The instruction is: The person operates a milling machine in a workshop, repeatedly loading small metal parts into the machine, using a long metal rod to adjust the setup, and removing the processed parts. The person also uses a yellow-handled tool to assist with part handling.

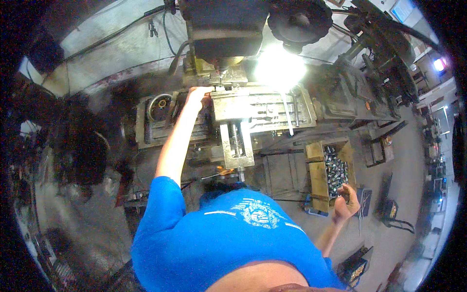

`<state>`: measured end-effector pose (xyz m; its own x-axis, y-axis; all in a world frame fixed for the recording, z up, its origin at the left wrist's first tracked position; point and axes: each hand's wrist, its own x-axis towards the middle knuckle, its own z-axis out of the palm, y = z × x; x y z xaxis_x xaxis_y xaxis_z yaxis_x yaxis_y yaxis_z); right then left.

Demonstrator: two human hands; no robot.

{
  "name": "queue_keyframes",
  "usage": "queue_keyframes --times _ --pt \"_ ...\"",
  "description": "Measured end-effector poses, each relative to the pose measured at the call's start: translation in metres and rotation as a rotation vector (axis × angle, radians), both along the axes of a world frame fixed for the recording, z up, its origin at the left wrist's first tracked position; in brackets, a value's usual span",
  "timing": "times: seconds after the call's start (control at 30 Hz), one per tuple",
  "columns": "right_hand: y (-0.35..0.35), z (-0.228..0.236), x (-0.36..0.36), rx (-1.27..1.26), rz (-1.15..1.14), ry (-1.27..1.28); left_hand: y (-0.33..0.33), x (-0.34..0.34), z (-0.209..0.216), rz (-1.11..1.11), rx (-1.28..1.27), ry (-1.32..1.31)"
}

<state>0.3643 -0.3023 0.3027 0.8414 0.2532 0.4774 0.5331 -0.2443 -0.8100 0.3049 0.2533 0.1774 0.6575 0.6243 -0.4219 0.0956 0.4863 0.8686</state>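
Note:
With my left arm stretched forward, my left hand (pixel 198 94) is at the left end of the machine vise (pixel 229 108), below the machine's spindle (pixel 222 69). Its fingers are pressed together at the vise jaws, and what they hold is too small to name. My right hand (pixel 346 206) is off to the right, at the near edge of a wooden box (pixel 316 181) full of small dark metal parts (pixel 335 170). Finger and thumb are curled around something dark that I cannot make out.
A bright lamp (pixel 280 65) glares over the machine table (pixel 304 109). At the table's left is a handwheel (pixel 159 107). The vise screw (pixel 236 138) reaches toward my body, with an orange-handled tool (pixel 224 171) near its end. A metal stand (pixel 377 151) is right of the box.

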Motion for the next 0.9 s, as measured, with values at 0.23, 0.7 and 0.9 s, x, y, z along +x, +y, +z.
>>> queue_keyframes --times 0.23,0.7,0.9 --pt "0.012 -0.012 -0.003 -0.123 0.011 0.018 0.001 0.002 -0.004 0.049 0.005 0.015" --pt "0.019 -0.028 -0.012 -0.147 0.123 0.176 -0.007 0.011 0.002 0.182 -0.010 -0.012" --pt "0.006 -0.034 -0.022 -0.182 0.042 0.213 0.034 -0.054 -0.020 0.310 0.042 0.164"
